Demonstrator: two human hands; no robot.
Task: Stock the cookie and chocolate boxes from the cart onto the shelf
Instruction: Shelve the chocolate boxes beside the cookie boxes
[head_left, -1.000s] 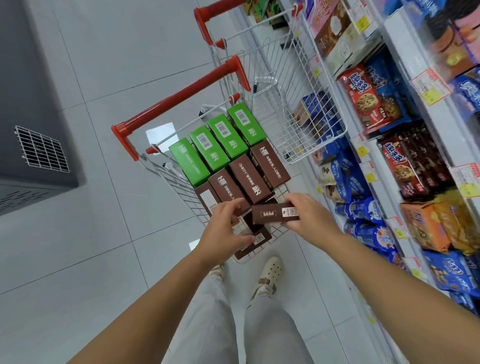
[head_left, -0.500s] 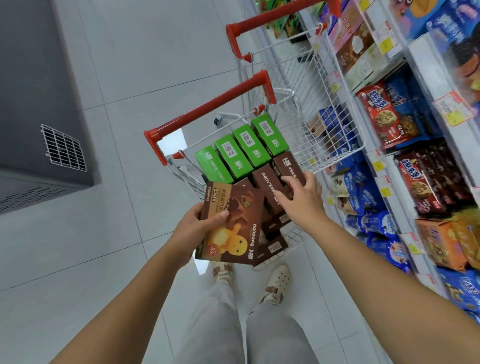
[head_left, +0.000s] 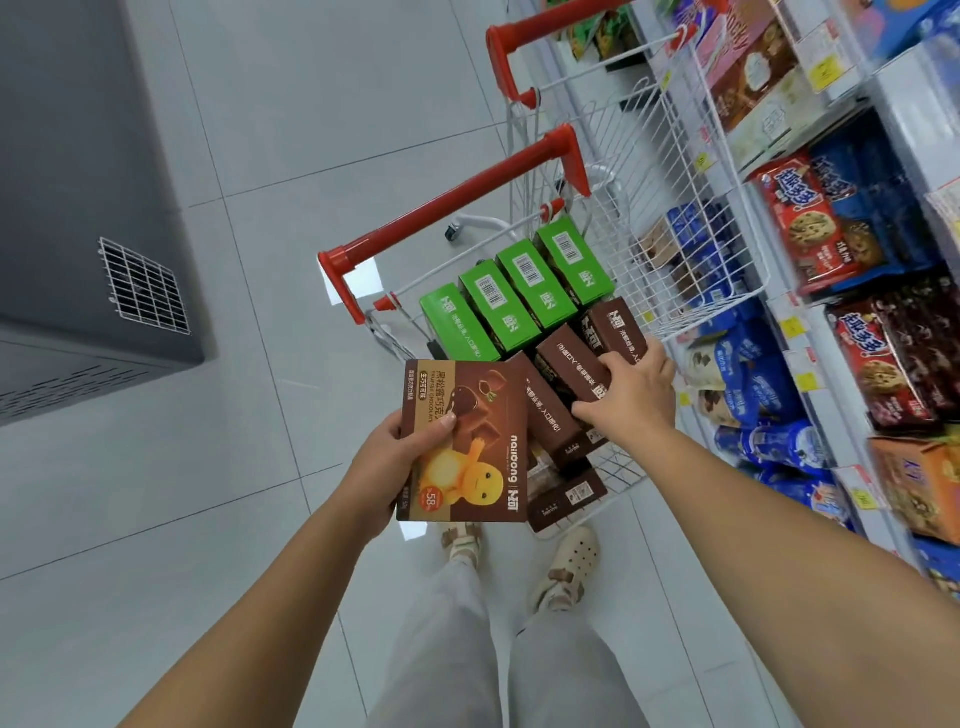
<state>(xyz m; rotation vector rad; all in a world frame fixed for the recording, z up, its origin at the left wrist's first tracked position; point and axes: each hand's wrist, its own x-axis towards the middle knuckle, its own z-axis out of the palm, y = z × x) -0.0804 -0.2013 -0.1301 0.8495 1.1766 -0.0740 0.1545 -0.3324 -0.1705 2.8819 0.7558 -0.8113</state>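
Right hand (head_left: 631, 397) has curled its grip round a brown box (head_left: 569, 364); left hand (head_left: 389, 462) still pinches the chocolate box (head_left: 470, 447).

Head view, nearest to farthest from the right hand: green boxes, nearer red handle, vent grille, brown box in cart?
1. Brown box, gripped by the right hand, in the cart.
2. Green boxes, the row just behind.
3. Nearer red handle, beyond them.
4. Vent grille, far left.
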